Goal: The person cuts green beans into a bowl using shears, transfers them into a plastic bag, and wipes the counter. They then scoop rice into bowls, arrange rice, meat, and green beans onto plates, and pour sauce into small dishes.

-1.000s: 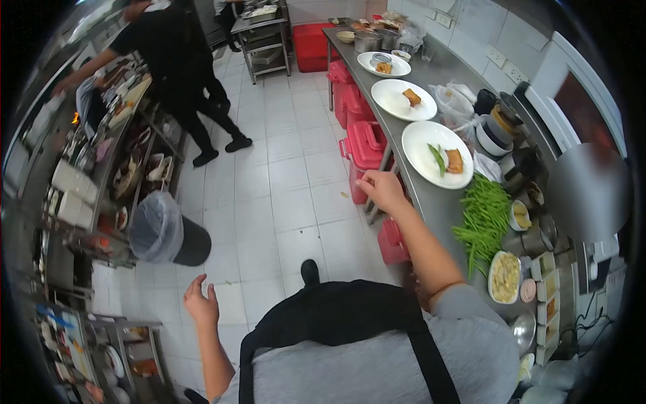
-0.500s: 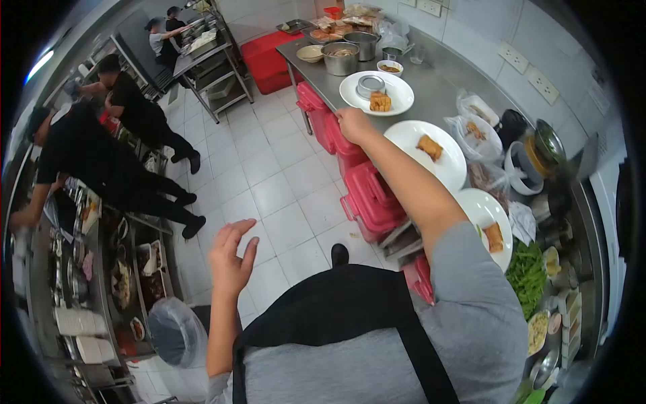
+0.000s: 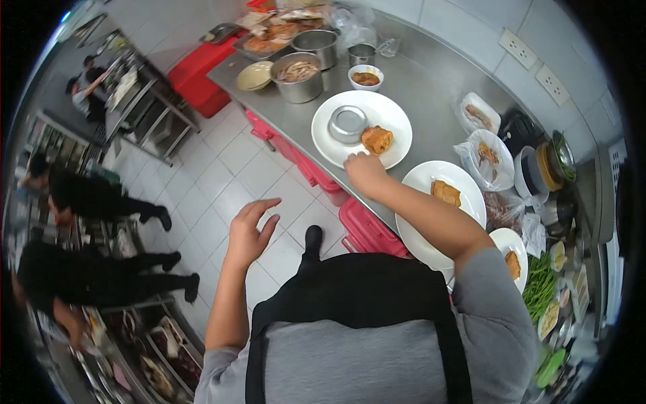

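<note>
One white plate (image 3: 390,111) bearing a metal tin (image 3: 348,124), by the worktop's (image 3: 437,114) front edge, should be stiff, breakable, slick: best held by its rim; right hand's (image 3: 367,174) fingers bunch there, contact unclear; left hand (image 3: 249,234) empty, fingers apart from thumb

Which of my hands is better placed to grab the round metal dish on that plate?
Probably your right hand: it's by the rim of the same plate, close to the metal dish. Your left hand is raised above the floor, farther off.
</note>
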### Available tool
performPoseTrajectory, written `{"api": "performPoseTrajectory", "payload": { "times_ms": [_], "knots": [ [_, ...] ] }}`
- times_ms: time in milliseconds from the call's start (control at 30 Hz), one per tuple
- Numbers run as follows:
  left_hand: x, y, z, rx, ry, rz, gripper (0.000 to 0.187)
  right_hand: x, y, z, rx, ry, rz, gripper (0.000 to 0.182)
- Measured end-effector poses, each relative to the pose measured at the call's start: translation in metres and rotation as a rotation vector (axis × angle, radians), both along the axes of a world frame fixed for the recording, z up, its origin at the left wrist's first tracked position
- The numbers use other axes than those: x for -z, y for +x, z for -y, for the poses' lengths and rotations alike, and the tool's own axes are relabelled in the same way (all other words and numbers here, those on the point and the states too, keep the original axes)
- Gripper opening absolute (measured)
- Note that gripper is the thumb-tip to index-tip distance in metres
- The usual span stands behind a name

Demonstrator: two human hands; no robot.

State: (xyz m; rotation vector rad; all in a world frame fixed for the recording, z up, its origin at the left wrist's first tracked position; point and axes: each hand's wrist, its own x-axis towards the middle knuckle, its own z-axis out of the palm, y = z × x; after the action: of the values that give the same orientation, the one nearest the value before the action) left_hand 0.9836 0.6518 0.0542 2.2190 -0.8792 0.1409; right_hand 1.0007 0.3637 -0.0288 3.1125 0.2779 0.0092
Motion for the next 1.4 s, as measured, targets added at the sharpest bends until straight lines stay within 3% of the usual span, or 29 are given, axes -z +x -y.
{"api": "performPoseTrajectory", "payload": {
  "times_ms": [133, 233, 333, 433, 533, 633, 733, 833, 1033, 1133, 1233, 1333, 1400],
  "knots": [
    [0.017, 0.11, 0.047, 0.321, 0.113, 0.149, 0.031, -0.016, -0.026, 0.027, -0.019, 0.001, -0.019, 0.013],
    [0.039, 0.181, 0.089, 0.559, 0.258, 0.471, 0.031, -0.039, -0.034, 0.043, 0.144, -0.109, -0.177, 0.013],
    [0.055, 0.216, 0.121, 0.824, 0.249, 0.518, 0.021, -0.035, -0.046, 0.025, 0.294, -0.121, -0.019, 0.013],
    [0.066, 0.227, 0.135, 1.07, 0.295, 0.431, 0.016, -0.026, -0.052, -0.005, 0.338, 0.11, -0.16, 0.023],
    [0.075, 0.221, 0.138, 1.103, 0.294, 0.434, 0.017, -0.024, -0.05, 0.007, 0.454, 0.179, -0.194, 0.027],
    [0.073, 0.209, 0.148, 1.156, 0.362, 0.324, 0.026, -0.031, -0.045, 0.01, 0.588, 0.047, 0.003, 0.014],
    [0.056, 0.205, 0.169, 1.13, -0.012, 0.254, 0.029, -0.031, -0.027, -0.001, 0.544, 0.276, 0.405, 0.019],
    [0.055, 0.214, 0.199, 1.276, -0.039, 0.391, 0.032, -0.036, -0.005, -0.012, 0.493, 0.415, 0.348, 0.033],
    [0.069, 0.222, 0.224, 1.437, 0.197, 0.3, 0.027, -0.014, 0.002, -0.009, 0.507, 0.262, 0.33, 0.028],
    [0.055, 0.223, 0.231, 1.461, 0.296, 0.282, 0.025, -0.023, 0.006, -0.006, 0.615, 0.313, 0.169, 0.025],
    [0.053, 0.231, 0.24, 1.519, 0.344, 0.206, 0.028, -0.036, 0.006, -0.001, 0.64, 0.455, 0.201, 0.024],
    [0.039, 0.239, 0.239, 1.416, -0.004, 0.03, 0.033, -0.043, 0.002, 0.006, 0.714, 0.628, 0.172, 0.024],
    [0.038, 0.25, 0.25, 1.301, -0.009, 0.034, 0.043, -0.051, 0.0, 0.014, 0.707, 0.737, 0.205, 0.025]
  ]
}}
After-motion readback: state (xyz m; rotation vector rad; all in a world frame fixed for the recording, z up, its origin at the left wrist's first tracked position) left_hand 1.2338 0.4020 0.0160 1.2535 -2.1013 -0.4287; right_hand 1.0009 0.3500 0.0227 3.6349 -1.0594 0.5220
